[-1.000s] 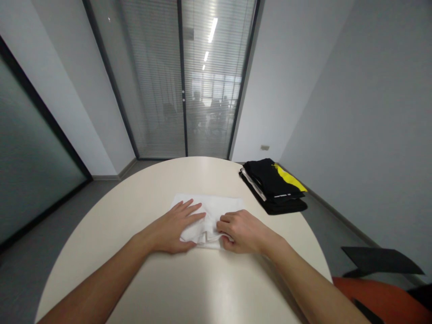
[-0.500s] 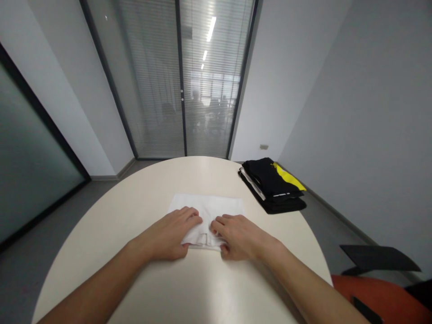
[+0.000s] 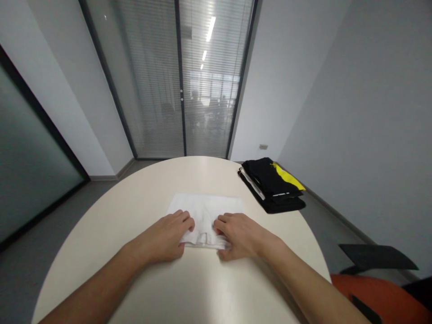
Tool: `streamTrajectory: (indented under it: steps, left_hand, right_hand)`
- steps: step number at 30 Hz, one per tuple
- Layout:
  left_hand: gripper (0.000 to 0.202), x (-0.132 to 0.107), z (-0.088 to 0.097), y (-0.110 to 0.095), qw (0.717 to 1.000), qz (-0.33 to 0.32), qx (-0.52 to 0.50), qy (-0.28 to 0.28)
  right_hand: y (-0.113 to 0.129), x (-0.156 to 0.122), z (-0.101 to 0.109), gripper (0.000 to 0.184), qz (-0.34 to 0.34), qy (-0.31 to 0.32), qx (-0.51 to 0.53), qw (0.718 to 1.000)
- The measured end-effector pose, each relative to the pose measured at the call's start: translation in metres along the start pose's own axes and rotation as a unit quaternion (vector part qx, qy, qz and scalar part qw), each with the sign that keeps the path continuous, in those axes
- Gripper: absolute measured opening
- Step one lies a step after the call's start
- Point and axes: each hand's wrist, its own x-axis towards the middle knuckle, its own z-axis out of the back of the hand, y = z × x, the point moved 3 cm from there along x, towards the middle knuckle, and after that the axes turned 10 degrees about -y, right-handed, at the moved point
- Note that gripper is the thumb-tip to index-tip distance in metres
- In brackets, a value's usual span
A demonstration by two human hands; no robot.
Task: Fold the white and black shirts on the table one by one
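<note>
A folded white cloth (image 3: 205,207) lies flat on the round beige table (image 3: 141,189), right in front of me. My left hand (image 3: 167,238) rests on the cloth's near left part, its fingers curled in and pressed on the near edge. On the near right part sits my right hand (image 3: 241,236), its fingers bent over the fabric and its thumb low against the table edge of the cloth. A small ridge of bunched fabric stands between the two hands.
A stack of folded black garments (image 3: 273,186) with a yellow patch sits at the table's far right edge. An orange chair seat (image 3: 381,299) and a black chair part (image 3: 374,261) stand at the lower right. Glass doors with blinds (image 3: 182,81) lie beyond the table.
My left hand went from fingers spread flat to fingers curled and slid toward me. The right hand drew slightly to the right, so the hands sit a little farther apart on the cloth's near edge.
</note>
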Motion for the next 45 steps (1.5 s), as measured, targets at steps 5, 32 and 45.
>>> streamTrajectory:
  steps: [5,32,45]
  left_hand:
    - [0.027,0.003,-0.006,0.010,0.999,-0.021,-0.009,-0.023]
    - [0.014,0.009,-0.012,0.039,0.993,-0.043,-0.061,-0.090]
    - [0.027,0.023,-0.020,0.029,0.970,0.186,0.025,-0.153]
  right_hand:
    - [-0.006,0.003,-0.005,0.025,0.003,-0.012,-0.007,1.000]
    - [-0.043,0.000,-0.006,0.016,-0.005,-0.099,0.028,0.995]
    - [-0.047,0.002,-0.009,0.021,-0.071,-0.106,0.109,0.986]
